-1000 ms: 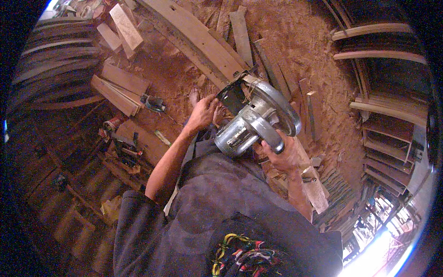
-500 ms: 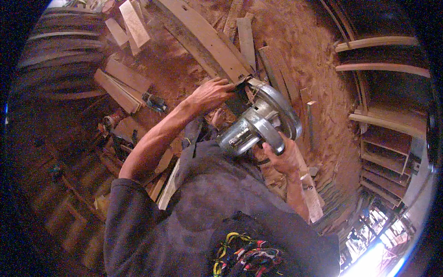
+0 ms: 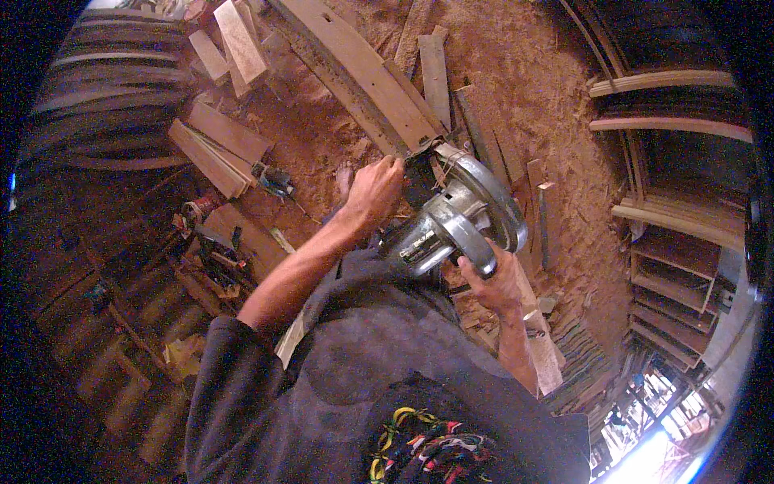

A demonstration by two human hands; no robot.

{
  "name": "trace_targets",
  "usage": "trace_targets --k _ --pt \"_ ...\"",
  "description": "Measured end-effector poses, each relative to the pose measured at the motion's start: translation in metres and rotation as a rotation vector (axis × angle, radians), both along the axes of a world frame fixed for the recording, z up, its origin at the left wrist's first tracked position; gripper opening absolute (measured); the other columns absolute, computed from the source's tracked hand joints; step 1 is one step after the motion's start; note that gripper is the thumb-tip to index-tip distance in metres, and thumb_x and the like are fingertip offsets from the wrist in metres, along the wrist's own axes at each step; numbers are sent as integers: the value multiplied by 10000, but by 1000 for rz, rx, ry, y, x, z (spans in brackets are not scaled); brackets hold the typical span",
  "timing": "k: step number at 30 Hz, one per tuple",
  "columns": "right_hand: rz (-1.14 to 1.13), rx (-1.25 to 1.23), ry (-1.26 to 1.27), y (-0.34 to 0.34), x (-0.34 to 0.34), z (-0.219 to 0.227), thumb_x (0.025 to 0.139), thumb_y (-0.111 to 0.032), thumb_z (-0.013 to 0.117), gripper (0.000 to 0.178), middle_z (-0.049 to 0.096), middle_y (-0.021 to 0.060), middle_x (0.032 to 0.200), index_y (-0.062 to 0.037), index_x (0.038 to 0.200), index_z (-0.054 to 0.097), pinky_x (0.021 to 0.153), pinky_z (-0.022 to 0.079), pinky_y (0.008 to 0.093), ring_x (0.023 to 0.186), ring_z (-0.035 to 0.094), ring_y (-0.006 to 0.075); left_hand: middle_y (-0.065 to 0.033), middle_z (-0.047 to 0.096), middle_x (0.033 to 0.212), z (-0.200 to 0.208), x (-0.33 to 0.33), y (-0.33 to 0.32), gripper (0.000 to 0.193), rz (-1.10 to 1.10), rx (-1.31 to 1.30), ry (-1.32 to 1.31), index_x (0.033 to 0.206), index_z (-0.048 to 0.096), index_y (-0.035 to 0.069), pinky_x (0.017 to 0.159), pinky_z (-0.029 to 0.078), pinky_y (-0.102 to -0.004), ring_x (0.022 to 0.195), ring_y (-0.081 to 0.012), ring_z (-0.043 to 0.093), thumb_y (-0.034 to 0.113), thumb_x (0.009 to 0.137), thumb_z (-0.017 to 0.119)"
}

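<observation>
A metal-bodied circular saw (image 3: 439, 230) sits at the near end of a long brown wooden board (image 3: 367, 60), its round blade guard toward the right. My right hand (image 3: 496, 282) is wrapped around the saw's rear handle. Beside the saw's front edge, my left hand (image 3: 375, 187) has its fingers curled closed at the board's left side. What those fingers grip, if anything, is hidden. The blade itself does not show.
Sawdust covers the floor (image 3: 532, 89). Loose offcuts (image 3: 242, 44) and short planks (image 3: 230, 137) lie to the left, near a dark power tool (image 3: 272, 179). Stacked curved boards (image 3: 669, 81) line the right side. A bare foot (image 3: 345, 173) shows beyond my left hand.
My left hand has drawn back slightly toward me from the saw's front edge, its fingers now curled in. The right hand keeps hold of the circular saw, which stays nearly in place.
</observation>
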State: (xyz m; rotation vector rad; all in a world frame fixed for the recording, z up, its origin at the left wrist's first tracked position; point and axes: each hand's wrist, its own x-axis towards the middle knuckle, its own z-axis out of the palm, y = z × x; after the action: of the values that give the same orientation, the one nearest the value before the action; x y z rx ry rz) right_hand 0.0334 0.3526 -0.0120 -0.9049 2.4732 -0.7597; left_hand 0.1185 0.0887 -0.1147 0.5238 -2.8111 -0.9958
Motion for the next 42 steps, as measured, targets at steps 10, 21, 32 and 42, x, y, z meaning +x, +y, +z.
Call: trace_targets --k 10,21,32,42 --pt "135 21 -229 -2 -17 4 906 -151 768 298 738 65 907 14 1146 705 740 534 314 823 659 124 -194 608 999 -55 -10 -45 272 -526 -142 273 1084 582 -4 796 581 -471 984 -389 676 179 887 619" --pt "22 -88 -434 -11 -7 22 919 -157 764 270 746 59 960 -2 1134 709 759 534 307 849 660 121 -295 700 1095 -28 -11 15 554 340 546 -115 1180 625 -19 913 516 -539 1072 -472 656 508 1010 594" --pt "73 4 -194 11 -12 -4 909 -156 764 242 715 38 882 -3 1081 689 725 534 302 804 655 120 -264 713 1099 -34 -3 12 566 329 569 -89 1161 673 27 882 529 -529 1028 -446 685 561 997 582" --pt "33 -56 -274 -4 -6 5 911 -170 766 248 728 47 880 -7 1086 703 743 535 299 822 667 120 -302 705 1087 -43 0 9 554 346 620 -47 1149 668 -53 936 514 -505 1074 -447 678 478 1004 611"
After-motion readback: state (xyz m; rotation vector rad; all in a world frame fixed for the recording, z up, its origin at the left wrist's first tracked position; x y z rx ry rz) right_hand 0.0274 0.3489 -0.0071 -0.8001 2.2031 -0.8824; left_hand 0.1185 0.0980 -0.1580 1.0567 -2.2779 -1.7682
